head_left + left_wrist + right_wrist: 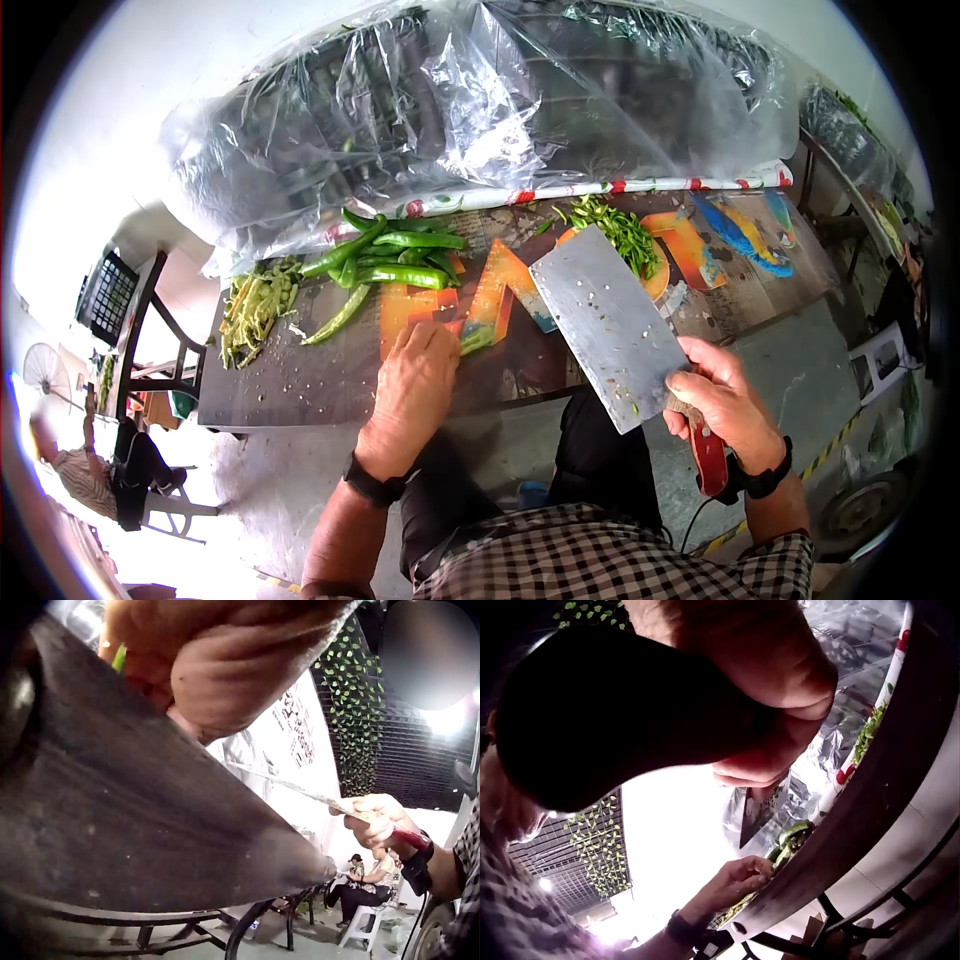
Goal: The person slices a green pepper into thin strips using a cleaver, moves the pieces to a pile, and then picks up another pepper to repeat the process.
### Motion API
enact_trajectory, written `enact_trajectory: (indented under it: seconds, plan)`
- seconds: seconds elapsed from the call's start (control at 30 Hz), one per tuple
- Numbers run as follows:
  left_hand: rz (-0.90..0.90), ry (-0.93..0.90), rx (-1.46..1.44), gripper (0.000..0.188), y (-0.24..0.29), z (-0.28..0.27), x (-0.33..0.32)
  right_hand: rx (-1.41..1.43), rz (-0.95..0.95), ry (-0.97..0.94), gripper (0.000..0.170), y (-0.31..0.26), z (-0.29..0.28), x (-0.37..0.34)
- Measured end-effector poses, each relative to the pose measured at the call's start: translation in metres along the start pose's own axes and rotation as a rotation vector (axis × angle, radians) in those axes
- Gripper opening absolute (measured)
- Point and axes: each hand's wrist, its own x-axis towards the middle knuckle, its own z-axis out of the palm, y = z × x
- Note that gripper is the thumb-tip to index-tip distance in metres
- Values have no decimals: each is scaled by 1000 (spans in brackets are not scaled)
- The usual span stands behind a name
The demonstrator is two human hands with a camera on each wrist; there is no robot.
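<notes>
My right hand (725, 395) grips a broad cleaver (610, 325) by its red handle, the flat of the blade turned up and dotted with small bits. The blade is raised over the table's front edge, right of my left hand (415, 375). With bent fingers, the left hand holds a green pepper (480, 338) on the tabletop; one end shows beyond the fingertips. In the left wrist view only a green tip (120, 658) shows by the fingers. Whole long green peppers (400, 250) lie heaped behind the left hand, with a paler pepper (338, 315) beside them.
Pale green scraps (258, 310) lie at the table's left end. Chopped green pepper (615, 232) is piled behind the cleaver. Clear plastic sheeting (480, 100) covers a bulky thing along the back of the dark table (300, 385). A white stool (880, 360) stands at right.
</notes>
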Motion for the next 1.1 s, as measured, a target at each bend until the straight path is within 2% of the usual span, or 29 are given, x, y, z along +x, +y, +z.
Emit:
enact_trajectory:
  seconds: [0.07,0.17,0.27,0.4,0.53,0.63,0.77,0.87,0.97,1.1]
  plan:
    - [64,51,-24,14,-4,0,4,-32,-34,-3,40,-1,0,2]
    - [-3,-35,-109,11,4,-14,7,-104,-122,12,39,-2,-4,2]
    - [6,-96,-113,7,0,-21,15,-226,-248,24,38,-6,-5,7]
    - [-89,-270,111,6,-9,-15,29,-495,-435,48,35,-14,-8,18]
    - [148,5,141,15,1,-19,23,-756,-635,49,32,-26,-9,31]
    - [143,-106,-62,27,11,-13,-2,-920,-769,67,31,-30,-6,41]
    - [49,-30,-49,39,26,-9,-14,-1094,-863,49,31,-35,9,49]
    - [86,7,6,38,18,-1,-12,-1103,-934,24,32,-33,20,59]
    - [218,-56,79,38,17,1,-9,-1121,-969,18,31,-34,29,66]
    - [143,-11,-40,40,35,14,-13,-1153,-973,-13,33,-36,37,69]
